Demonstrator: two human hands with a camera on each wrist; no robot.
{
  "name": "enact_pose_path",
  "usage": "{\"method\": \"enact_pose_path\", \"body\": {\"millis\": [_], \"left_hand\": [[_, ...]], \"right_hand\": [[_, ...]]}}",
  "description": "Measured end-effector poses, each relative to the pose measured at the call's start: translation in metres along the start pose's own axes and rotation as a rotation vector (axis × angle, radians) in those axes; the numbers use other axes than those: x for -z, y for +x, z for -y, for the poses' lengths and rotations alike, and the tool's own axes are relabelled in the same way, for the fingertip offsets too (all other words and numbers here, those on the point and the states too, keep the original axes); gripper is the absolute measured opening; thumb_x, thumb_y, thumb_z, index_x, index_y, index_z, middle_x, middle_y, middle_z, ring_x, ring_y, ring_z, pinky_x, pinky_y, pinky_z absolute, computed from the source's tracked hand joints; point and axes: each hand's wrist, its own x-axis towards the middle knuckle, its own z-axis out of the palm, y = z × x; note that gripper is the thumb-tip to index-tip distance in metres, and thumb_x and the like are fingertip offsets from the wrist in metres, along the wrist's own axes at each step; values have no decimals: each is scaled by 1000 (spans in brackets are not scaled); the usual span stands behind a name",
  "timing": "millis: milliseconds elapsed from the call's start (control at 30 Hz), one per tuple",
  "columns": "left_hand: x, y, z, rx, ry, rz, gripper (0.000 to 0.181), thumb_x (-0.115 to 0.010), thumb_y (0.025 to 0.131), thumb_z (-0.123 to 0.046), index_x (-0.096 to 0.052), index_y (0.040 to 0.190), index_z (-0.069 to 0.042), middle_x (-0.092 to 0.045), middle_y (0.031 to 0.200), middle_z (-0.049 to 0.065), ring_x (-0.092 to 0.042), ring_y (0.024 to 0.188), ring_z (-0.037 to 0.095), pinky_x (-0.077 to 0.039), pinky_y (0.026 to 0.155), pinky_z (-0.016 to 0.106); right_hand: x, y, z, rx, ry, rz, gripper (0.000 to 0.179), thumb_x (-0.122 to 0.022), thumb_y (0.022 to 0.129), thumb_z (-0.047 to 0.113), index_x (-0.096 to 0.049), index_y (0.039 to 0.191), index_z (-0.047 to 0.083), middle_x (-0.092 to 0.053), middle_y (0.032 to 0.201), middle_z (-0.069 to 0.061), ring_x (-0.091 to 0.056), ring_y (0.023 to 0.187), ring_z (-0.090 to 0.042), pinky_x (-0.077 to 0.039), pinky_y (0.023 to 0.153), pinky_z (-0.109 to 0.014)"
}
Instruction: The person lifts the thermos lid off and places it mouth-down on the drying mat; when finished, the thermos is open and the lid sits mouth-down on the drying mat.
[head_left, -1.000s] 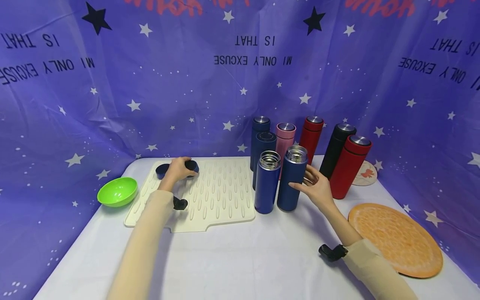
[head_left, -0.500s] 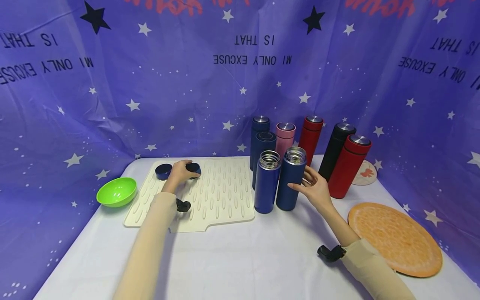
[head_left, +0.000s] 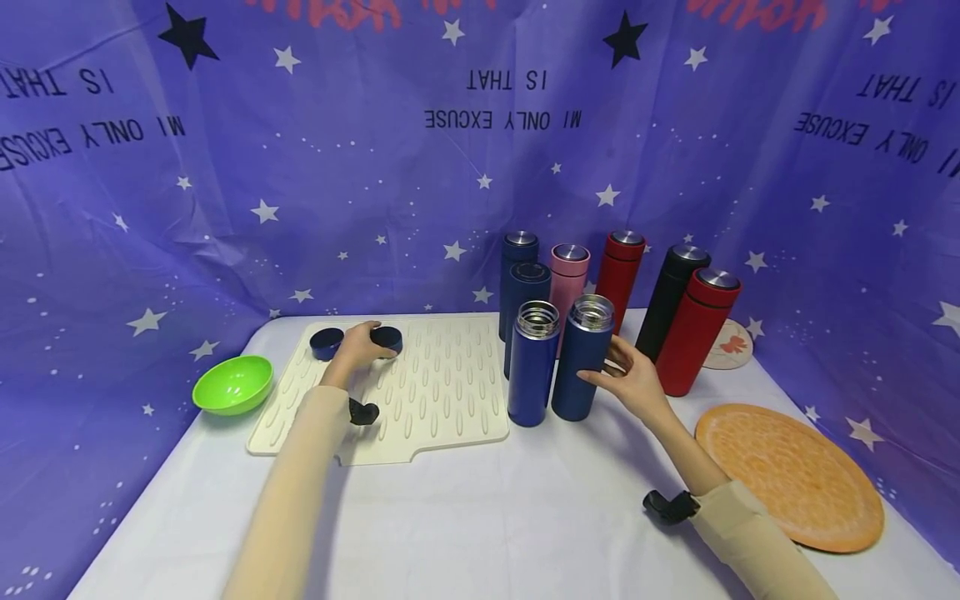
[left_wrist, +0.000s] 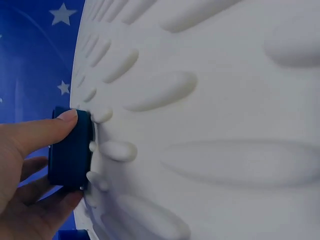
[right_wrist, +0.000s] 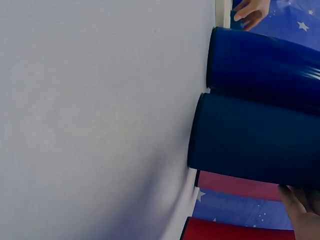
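— Behind, purple starry cloth [head_left: 420, 196]; below, white desk [head_left: 457, 533]. And the fingers [left_wrist: 65, 205]?
— With the left hand [head_left: 362, 346], pinching a blue lid [head_left: 387, 339] on the ridged tray [head_left: 457, 417]. With the right hand [head_left: 633, 381], gripping an uncapped dark blue bottle [head_left: 579, 367], upright on the desk; how firmly, impossible to tell.
— What to fear?
— By pushing sideways, perhaps toppling the shiny bottle [head_left: 532, 379], just beside and also uncapped. By pinching too lightly, maybe dropping the lid. With a second lid [head_left: 327, 342] near, of similar colour, possibly confusing both.
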Motion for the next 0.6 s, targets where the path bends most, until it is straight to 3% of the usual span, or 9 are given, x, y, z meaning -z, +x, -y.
{"method": "enact_pose_path", "body": {"millis": [233, 433, 600], "left_hand": [[2, -11, -2, -78, -35, -65, 79, -78, 81, -19, -37, 144, 6, -40, 141, 32, -38, 128, 48, -37, 104, 57], [5, -25, 2, -126, -105, -122, 74, -77, 83, -20, -40, 142, 3, -45, 139, 29, -45, 123, 46, -42, 98, 57], [6, -40, 3, -136, -168, -131, 74, -78, 82, -24, -42, 143, -2, -46, 140, 24, -47, 123, 43, -41, 99, 57]], "right_hand": [[7, -4, 1, 16, -77, -4, 78, -83, 77, 17, -43, 142, 1, -54, 134, -21, -52, 123, -37, -44, 99, -46], [16, -8, 4, 108, -100, -49, 71, -81, 78, 11, -47, 140, 2, -55, 135, -17, -53, 123, -34, -44, 99, -41], [22, -13, 19, 180, -77, -109, 62, -78, 77, -2, -52, 134, -4, -57, 130, -22, -54, 118, -39, -44, 98, -39]]}}
